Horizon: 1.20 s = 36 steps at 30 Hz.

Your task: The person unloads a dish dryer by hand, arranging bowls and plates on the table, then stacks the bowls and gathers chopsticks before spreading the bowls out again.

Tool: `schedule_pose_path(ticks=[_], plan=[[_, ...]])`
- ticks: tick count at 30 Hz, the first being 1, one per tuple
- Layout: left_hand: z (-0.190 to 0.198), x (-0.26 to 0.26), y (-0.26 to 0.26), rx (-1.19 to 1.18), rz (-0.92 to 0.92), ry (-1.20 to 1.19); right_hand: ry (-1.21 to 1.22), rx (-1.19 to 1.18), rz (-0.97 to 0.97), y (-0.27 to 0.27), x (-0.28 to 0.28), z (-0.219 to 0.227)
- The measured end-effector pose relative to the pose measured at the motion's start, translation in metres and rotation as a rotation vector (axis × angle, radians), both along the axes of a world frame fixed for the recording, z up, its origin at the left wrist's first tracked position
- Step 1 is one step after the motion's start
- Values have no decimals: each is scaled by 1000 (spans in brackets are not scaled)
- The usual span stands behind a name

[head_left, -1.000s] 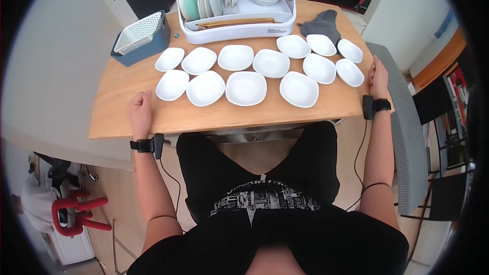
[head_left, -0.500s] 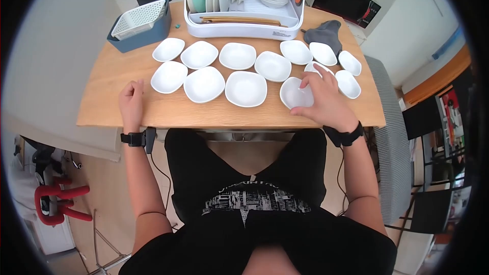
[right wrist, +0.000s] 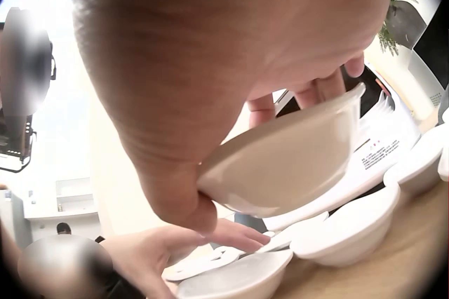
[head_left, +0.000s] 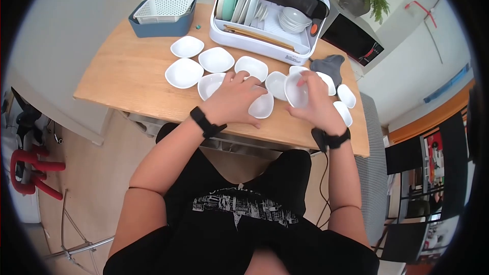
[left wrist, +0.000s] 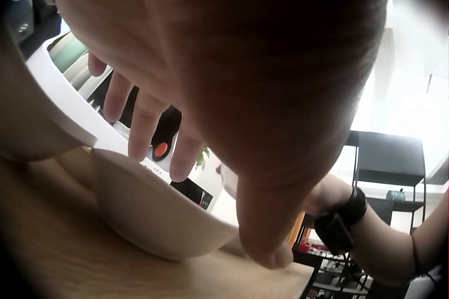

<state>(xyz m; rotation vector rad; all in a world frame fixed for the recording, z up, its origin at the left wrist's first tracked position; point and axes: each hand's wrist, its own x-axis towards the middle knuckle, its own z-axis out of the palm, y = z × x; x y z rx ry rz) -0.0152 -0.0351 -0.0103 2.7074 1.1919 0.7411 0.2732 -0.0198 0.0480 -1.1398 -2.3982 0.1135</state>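
My right hand (head_left: 322, 104) grips a white bowl (head_left: 294, 91) by its rim, thumb on the near side and fingers on the far side. In the right wrist view this bowl (right wrist: 287, 162) is raised and tilted above the others. Over a front-row bowl (head_left: 263, 106) spreads my left hand (head_left: 232, 101), partly hiding it and the bowl (head_left: 208, 87) to its left. The left wrist view has straight fingers and thumb above a white bowl (left wrist: 151, 204) on the table. More white bowls (head_left: 184, 73) stand in two rows, several at each side.
Behind the bowls, a white dish cabinet (head_left: 254, 45) with its lid up holds plates, small bowls and chopsticks. A blue basket (head_left: 164, 30) with a white one inside stands back left on the wooden table (head_left: 119, 74). A grey cloth (head_left: 328, 65) lies back right, near a microwave (head_left: 352, 38).
My right hand moved from the table's right edge to a front bowl and lifted it leftward. My left hand left the table's left edge and came over the middle bowls. The head view has turned.
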Motion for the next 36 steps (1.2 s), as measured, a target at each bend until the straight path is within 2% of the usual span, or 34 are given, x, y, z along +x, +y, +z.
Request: schedule_pose_path(ticks=[2, 4, 9, 15, 18, 20, 21, 22, 24, 26, 28, 30, 32, 36], plan=[[7, 7, 9, -52, -4, 74, -15, 1, 24, 27, -1, -1], [11, 9, 13, -101, -40, 177, -130, -176, 60, 44, -8, 1], [9, 10, 12, -98, -82, 182, -181, -260, 136, 70, -14, -13], [19, 8, 20, -113, -129, 79, -180, -331, 129, 70, -16, -18], [48, 4, 35, -103, -159, -30, -241, -353, 75, 61, -17, -21], [60, 3, 51, -88, -31, 53, -228, -340, 31, 52, -13, -28], [68, 2, 61, -109, -3, 155, -185, -326, 69, 47, -9, -30], [68, 0, 73, -106, -4, 153, -187, -323, 68, 43, -5, -28], [62, 0, 94, -271, 13, 167, -82, -298, 117, 38, 7, -21], [59, 1, 102, -291, -4, 206, -49, -203, 120, 45, 22, -11], [52, 5, 109, -323, 2, 266, 73, -202, -62, 58, 35, 2], [47, 7, 113, -336, -1, 269, 47, -132, -117, 79, 45, -1], [45, 9, 115, -349, 9, 267, 20, -207, -260, 92, 45, -3], [34, 9, 122, -353, 33, 246, -51, -224, -348, 111, 37, -25]])
